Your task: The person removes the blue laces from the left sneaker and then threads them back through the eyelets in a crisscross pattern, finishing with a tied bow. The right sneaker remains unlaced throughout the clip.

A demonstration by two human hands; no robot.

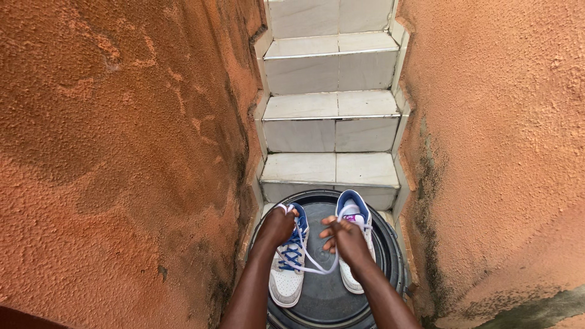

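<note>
Laces point(317, 266): my left hand point(279, 226) and right hand point(348, 239) each pinch a white end over the left sneaker point(287, 274), 6 o'clock on the black lid point(390, 256); blue lacing partly done, right sneaker point(354, 210) unlaced.

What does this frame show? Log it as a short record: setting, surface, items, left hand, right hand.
setting: narrow gap between rough orange walls, white tiled steps ahead
surface: round black lid
items: two white-and-blue sneakers, left sneaker with blue lacing, right sneaker
left hand: at left sneaker's collar, grip on white lace end
right hand: over right sneaker, holding the lace's other end
lace: hangs slack between both hands
</note>
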